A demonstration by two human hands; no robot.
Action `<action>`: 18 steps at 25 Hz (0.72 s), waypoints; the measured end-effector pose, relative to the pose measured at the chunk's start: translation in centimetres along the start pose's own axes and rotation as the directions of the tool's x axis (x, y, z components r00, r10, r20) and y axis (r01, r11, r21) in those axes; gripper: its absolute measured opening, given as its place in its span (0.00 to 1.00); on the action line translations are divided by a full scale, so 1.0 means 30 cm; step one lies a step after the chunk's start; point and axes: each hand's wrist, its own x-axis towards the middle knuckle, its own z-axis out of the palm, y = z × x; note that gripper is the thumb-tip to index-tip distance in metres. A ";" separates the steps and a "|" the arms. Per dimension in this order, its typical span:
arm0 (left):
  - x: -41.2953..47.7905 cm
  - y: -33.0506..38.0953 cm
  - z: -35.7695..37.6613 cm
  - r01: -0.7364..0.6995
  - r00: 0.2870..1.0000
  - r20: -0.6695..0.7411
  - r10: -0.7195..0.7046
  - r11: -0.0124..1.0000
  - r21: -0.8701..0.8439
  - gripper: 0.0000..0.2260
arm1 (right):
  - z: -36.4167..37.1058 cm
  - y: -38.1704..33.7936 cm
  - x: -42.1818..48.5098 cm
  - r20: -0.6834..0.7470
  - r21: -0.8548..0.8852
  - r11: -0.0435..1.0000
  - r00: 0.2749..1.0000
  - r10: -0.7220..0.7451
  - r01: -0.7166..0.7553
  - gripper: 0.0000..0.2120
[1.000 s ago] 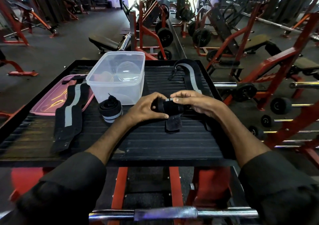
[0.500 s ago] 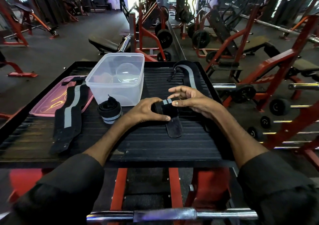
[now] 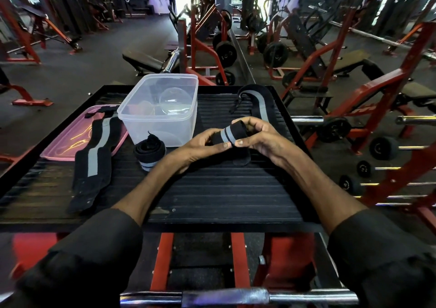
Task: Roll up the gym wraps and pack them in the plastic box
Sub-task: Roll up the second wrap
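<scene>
- Although the ribbed black tabletop [image 3: 212,194] fills the near ground, the work goes on just in front and to the right of the plastic box [image 3: 165,128], where both hands meet.
- On the side nearer the box, the left hand [image 3: 200,145] pinches one end of the part-rolled wrap [image 3: 230,134] between its thumb and curled fingers.
- At the end farther from the box, the right hand [image 3: 262,137] grips the same roll, thumb at the front and fingers curled over the top.
- Below the roll, its loose tail [image 3: 241,160] hangs down onto the tabletop, so I judge the rolling unfinished.
- This wrap looks soft, light and springy, and would likely unwind if let go. The best hold is probably across the wound body, with a thumb pressing the outermost lap while the tail is drawn round.
- By the box's near left corner stands a finished roll [image 3: 149,152]. I cannot tell whether it touches the wall.
- Left of the box, a flat wrap [image 3: 94,152] lies stretched out, its far end on a pink lid [image 3: 70,137] and its near end on the tabletop.
- No wrap shows inside the clear, open box, so packing has not begun.
- Behind and to the right of the box, the last wrap [image 3: 256,102] lies unrolled in a curve near the tabletop's far edge.
</scene>
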 end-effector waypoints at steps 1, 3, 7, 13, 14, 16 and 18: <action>-0.003 0.002 -0.001 0.009 1.000 0.006 -0.009 1.000 -0.014 0.28 | 0.005 0.001 0.003 0.001 0.031 1.000 1.000 -0.008 0.008 0.27; -0.006 0.006 0.004 0.011 1.000 0.007 -0.011 0.998 -0.056 0.23 | 0.010 0.000 0.007 0.011 0.099 0.995 1.000 -0.015 0.013 0.29; -0.001 0.010 0.022 -0.094 0.987 -0.130 0.090 0.995 -0.023 0.23 | 0.018 -0.015 0.001 0.068 0.180 0.983 0.997 0.024 -0.036 0.33; 0.007 -0.005 0.036 -0.356 0.841 -0.189 0.507 0.781 0.513 0.30 | -0.009 -0.030 -0.005 0.162 0.222 0.955 0.973 0.164 -0.198 0.29; 0.003 -0.009 0.038 -0.382 0.816 -0.177 0.550 0.743 0.549 0.30 | -0.002 -0.030 -0.003 0.135 0.163 0.961 0.970 0.201 -0.221 0.26; 0.002 -0.011 0.035 -0.424 0.782 -0.141 0.608 0.683 0.594 0.30 | 0.006 -0.026 -0.002 0.095 0.034 0.969 0.966 0.242 -0.246 0.23; -0.003 -0.006 0.027 -0.448 0.771 -0.110 0.627 0.657 0.606 0.30 | 0.008 -0.020 0.000 0.065 -0.036 0.972 0.970 0.235 -0.233 0.27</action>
